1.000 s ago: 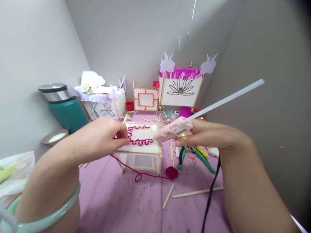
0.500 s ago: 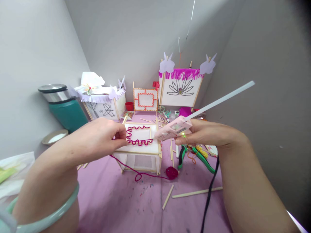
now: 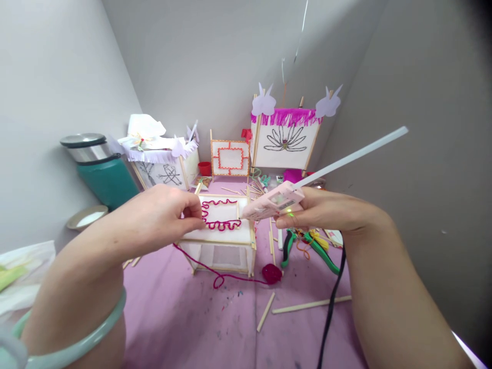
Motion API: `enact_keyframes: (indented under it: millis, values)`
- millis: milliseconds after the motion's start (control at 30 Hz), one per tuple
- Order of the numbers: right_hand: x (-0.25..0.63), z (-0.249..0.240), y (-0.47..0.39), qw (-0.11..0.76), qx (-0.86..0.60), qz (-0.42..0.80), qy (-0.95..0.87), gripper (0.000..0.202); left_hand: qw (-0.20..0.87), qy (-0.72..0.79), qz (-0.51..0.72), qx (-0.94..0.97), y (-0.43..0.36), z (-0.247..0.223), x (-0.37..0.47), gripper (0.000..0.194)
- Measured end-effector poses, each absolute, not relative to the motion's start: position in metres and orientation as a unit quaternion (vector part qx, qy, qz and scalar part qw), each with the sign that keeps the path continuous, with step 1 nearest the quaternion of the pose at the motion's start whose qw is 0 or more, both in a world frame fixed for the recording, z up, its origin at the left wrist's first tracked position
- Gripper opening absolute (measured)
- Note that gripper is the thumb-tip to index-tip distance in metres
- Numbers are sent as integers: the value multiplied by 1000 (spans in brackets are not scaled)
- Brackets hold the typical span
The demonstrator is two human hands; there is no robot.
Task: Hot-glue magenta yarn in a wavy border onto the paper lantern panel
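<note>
Yarn in the left hand, glue gun in the right, both at the wooden-framed white box (image 3: 215, 236).
The left hand (image 3: 165, 212), over the box's left side, has thumb and fingers pinched together on the magenta yarn (image 3: 223, 224); the yarn lies in wavy loops on the box's top, and a loose strand trails past its front to a ball of yarn (image 3: 271, 273) near its front right corner; the right hand (image 3: 323, 210), right of the box, is closed around a pink glue gun (image 3: 269, 205), its nozzle by the right end of the yarn on the box, contact impossible to tell; a white glue stick (image 3: 357, 156) juts from its back; green-handled pliers (image 3: 323, 253) lie right of the box, a teal bottle (image 3: 105, 177) stands behind it to the left.
</note>
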State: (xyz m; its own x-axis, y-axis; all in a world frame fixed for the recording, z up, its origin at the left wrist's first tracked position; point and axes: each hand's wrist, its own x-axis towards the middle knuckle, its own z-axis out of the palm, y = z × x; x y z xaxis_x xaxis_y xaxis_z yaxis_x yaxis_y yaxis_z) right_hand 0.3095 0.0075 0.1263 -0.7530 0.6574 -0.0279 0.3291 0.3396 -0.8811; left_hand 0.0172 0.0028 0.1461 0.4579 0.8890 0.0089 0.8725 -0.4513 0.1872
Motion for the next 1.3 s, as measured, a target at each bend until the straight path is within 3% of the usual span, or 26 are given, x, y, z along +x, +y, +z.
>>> enact_keyframes:
  millis: [300,533,800,1300]
  values:
    - [314,121,10,155,-362,457,-798,47,86,535,66,838,1,148,18,21]
    - [313,121,11,171,-338,447,-811,37,80,524,61,846,0,150,18,21]
    - [315,118,13,156,-357,450,-803,48,71,526,54,846,1,148,16,21]
    - [315,118,15,149,-325,443,-822,47,28,538,26,842,5,144,16,21]
